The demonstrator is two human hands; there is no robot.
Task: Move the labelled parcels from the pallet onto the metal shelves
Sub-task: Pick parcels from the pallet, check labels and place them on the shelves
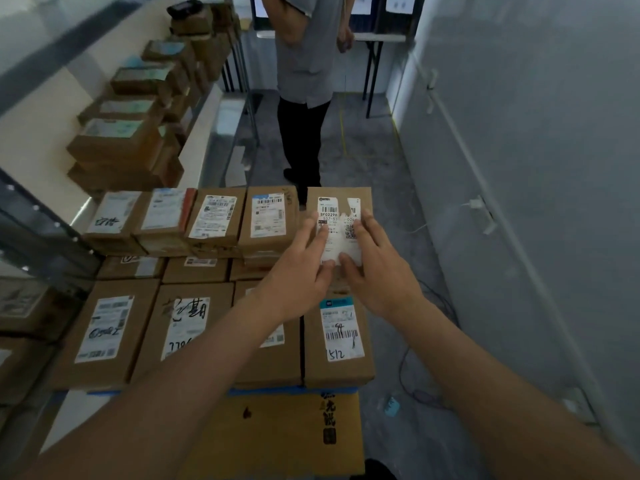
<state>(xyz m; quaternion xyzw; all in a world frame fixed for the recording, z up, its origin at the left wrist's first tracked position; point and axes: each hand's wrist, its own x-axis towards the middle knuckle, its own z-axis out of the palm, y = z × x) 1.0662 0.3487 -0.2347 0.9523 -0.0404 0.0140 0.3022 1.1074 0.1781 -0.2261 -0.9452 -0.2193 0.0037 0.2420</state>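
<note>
Both the left hand [300, 261] and the right hand [375, 263] lie open, fingers flat on the label of the far-right parcel [339, 216] atop the pallet stack, gripping nothing, while the metal shelves [41, 216] stand off to the left, nearer the left hand.

You stand in a narrow room under dim, bluish light. A plain pale wall [554, 133] runs along your right; a white conduit [478, 168] slants down it. The floor [374, 168] is grey concrete, marked with thin yellow lines [343, 133]. A dark cable [408, 368] lies loose on it near the wall. At the far end, a table [374, 38] on black legs stands against the wall.
</note>
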